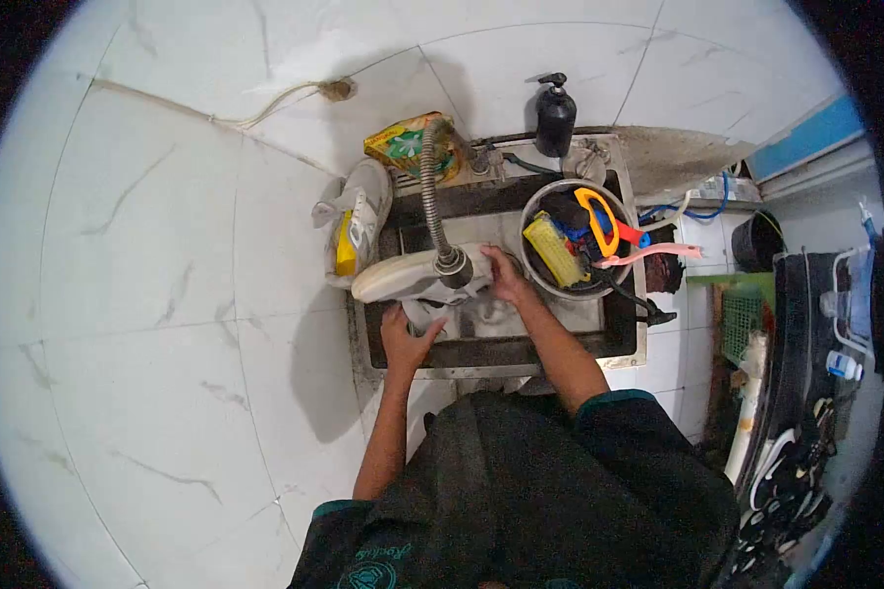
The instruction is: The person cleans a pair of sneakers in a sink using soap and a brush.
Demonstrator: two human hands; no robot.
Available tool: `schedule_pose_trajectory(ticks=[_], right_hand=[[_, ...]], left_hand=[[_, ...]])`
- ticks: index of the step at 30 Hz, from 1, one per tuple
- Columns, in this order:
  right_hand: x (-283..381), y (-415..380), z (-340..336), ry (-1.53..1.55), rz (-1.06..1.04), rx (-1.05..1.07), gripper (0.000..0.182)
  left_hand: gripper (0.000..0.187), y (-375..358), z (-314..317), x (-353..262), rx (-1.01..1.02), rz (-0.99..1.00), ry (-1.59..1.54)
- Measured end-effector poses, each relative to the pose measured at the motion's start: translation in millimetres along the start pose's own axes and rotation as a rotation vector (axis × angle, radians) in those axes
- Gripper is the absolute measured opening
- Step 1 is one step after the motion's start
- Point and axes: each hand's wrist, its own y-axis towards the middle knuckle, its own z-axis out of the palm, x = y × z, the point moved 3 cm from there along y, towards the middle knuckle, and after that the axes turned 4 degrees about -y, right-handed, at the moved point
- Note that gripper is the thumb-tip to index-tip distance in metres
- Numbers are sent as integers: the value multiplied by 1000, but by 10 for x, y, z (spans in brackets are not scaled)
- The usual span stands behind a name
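A pale sneaker (400, 279) is held on its side over the sink (614, 319), right under the mouth of a flexible metal faucet (428, 187). My left hand (409, 342) grips it from below near its opening, thumb spread toward the right. At the other end, my right hand (504, 277) has its fingers closed around the shoe. The faucet head hides part of the shoe's middle. Another grey-white sneaker (368, 201), with a yellow patch, rests on the sink's left rim. I cannot make out whether water is running.
A metal bowl (532, 209) in the sink's right side holds several brushes, including a yellow one (556, 249) and a pink-handled one (658, 252). A yellow-green packet (403, 147) and a black pump bottle (555, 120) stand behind. Shoes (781, 471) crowd a rack at right.
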Motion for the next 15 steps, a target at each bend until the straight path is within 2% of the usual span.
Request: schedule_pose_trajectory(ticks=[2,5,6,9,12,14,15], right_hand=[[72,-73,80,-15,-6,29,58],[94,-64,166,-38,-111,255,57],[137,-134,236,-65,-119,241,58],[291,-297,458,-120,-186,252,62],[361,-256,559,-162,-293,315,62],[454,-303,631,-247,-317,281,58],[507,-317,681,-190,-294,262,56]], left_hand=[[43,-23,-8,92,-21,-33,-112],[52,-25,38,322,-43,-441,-597],[59,1,40,404,-66,-390,-556],[51,77,-42,263,-219,-414,-615],[59,142,-166,257,-124,-335,-356],[72,124,-184,207,-106,-434,-535],[74,115,-183,142,-114,-462,-567]])
